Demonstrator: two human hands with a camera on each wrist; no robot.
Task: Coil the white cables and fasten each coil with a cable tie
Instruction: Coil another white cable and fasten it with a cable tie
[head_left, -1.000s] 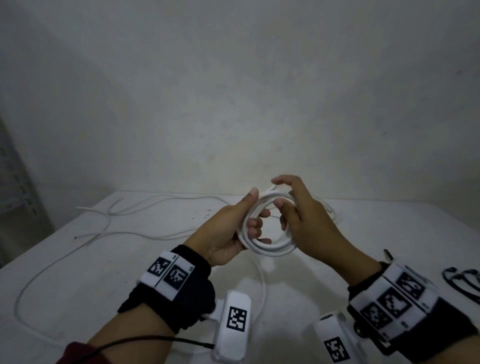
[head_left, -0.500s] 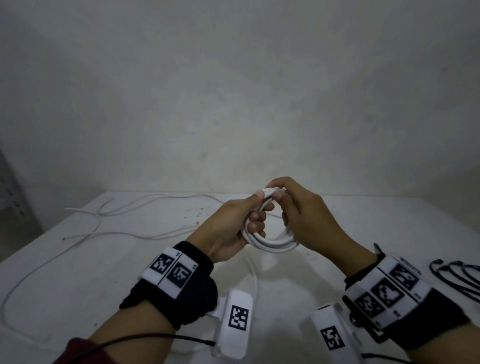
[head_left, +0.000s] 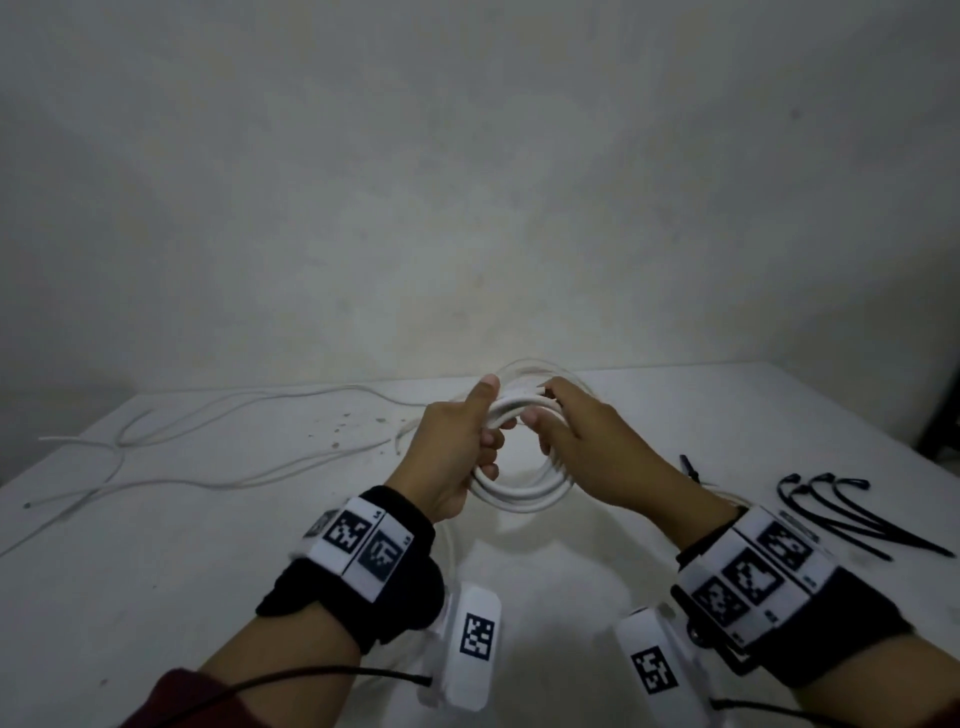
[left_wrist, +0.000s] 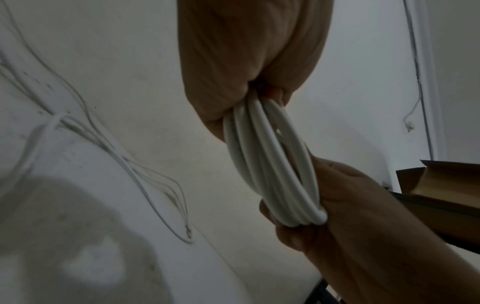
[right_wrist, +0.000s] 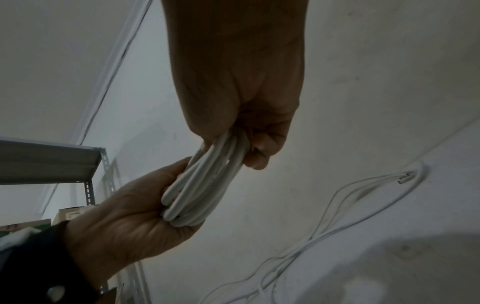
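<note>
A white cable wound into a coil (head_left: 524, 491) of several loops is held above the table between both hands. My left hand (head_left: 462, 441) grips the coil's left side, thumb up along its top. My right hand (head_left: 582, 447) grips the right side, fingers curled over the loops. Both wrist views show the bundled coil (left_wrist: 272, 164) (right_wrist: 202, 191) clamped at its two ends by my left hand (left_wrist: 249, 61) and my right hand (right_wrist: 239, 82). Several black cable ties (head_left: 841, 514) lie on the table to the right.
More loose white cables (head_left: 208, 431) trail across the left half of the white table (head_left: 156, 571), and another thin cable loop (head_left: 530, 371) lies behind the hands. A metal shelf (right_wrist: 52, 162) stands off to the left. The wall is close behind.
The hands have drawn closer on the coil, and the right hand has closed round its right side. The view has swung right, bringing the cable ties further into sight.
</note>
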